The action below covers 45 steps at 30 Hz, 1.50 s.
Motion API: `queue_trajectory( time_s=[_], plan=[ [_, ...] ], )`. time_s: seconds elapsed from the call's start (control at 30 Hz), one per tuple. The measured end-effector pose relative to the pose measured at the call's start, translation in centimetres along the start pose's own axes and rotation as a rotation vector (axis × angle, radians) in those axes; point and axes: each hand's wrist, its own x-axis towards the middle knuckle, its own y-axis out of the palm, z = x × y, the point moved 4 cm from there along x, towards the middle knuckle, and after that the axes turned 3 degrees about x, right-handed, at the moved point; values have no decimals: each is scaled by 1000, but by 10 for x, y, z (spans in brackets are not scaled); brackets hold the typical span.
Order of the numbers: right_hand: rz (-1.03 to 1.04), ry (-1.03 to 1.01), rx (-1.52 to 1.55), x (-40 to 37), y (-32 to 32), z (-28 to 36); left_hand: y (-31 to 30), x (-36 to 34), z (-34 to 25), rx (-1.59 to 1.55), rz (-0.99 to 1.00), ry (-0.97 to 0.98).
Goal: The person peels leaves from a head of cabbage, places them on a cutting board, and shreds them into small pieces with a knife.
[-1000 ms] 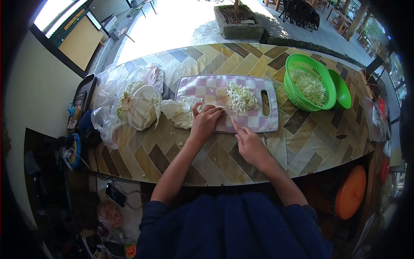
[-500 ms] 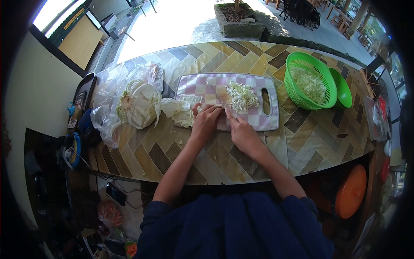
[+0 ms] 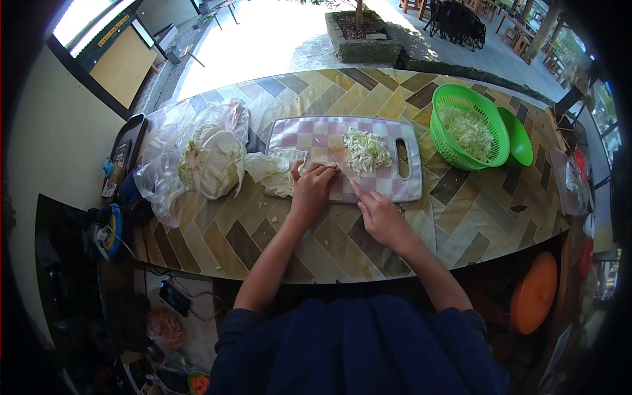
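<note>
Cabbage leaf (image 3: 270,172) lies at the board's (image 3: 296,130) left end, beside the left hand (image 3: 313,189); fingers bunched, grip hidden. Right hand's (image 3: 380,216) fingers enclose the knife (image 3: 343,172), blade slanting forward-left by the left fingertips.

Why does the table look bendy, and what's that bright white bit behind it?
Head view: the table edge bows, probably from a wide lens; head view: the ground beyond is washed-out white, likely sunlight; head view: the left hand and right hand sit in softer light.
</note>
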Motion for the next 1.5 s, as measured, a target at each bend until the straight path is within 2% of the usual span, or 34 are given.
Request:
queue_trajectory(
  time_s=[0.33,0.53,0.63,0.83,1.33,1.5],
  plan=[
    [81,48,-82,10,4,4,0,0,2,1,4,2],
    [-15,47,-122,31,24,-3,3,0,5,-35,-5,-19],
    [25,92,-81,20,20,-7,6,0,8,-81,-32,-27],
    [-65,49,126,15,10,-10,-2,0,1,3,-3,-8],
    [15,189,-58,-3,21,20,-1,-2,3,1,13,-19],
    [-41,188,-66,18,32,9,-4,-1,0,-17,-8,-17]
  ],
)
